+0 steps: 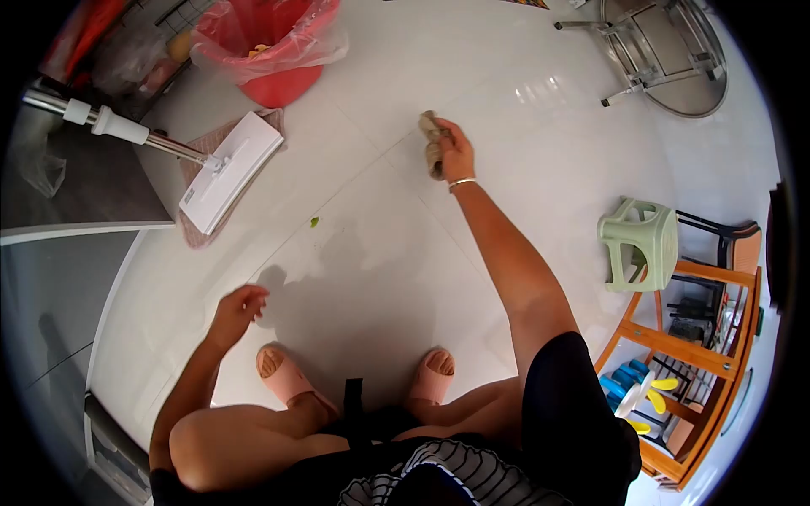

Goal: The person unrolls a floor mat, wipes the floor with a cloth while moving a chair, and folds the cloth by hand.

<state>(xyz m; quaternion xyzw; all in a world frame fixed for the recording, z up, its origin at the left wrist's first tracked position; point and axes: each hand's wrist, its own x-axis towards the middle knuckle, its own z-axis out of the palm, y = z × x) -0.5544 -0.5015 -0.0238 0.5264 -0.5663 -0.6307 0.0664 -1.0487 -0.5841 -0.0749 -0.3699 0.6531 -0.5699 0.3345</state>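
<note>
My right hand (456, 153) is stretched forward, its fingers closed round a crumpled brownish cloth (434, 160) just above or against the pale tiled floor (380, 244); I cannot tell whether they touch. My left hand (240, 314) hangs beside my left knee, fingers loosely curled and a little apart, with nothing visible in it. A small green scrap (314, 222) lies on the floor between my two hands.
A white flat mop (232, 173) rests on a pinkish-brown cloth (196, 233) at the left. Behind it stands a red bin (283, 84) with a clear liner. A green stool (639, 243), an orange-brown wooden frame (675, 346) and a folded metal stool (675, 55) are at the right.
</note>
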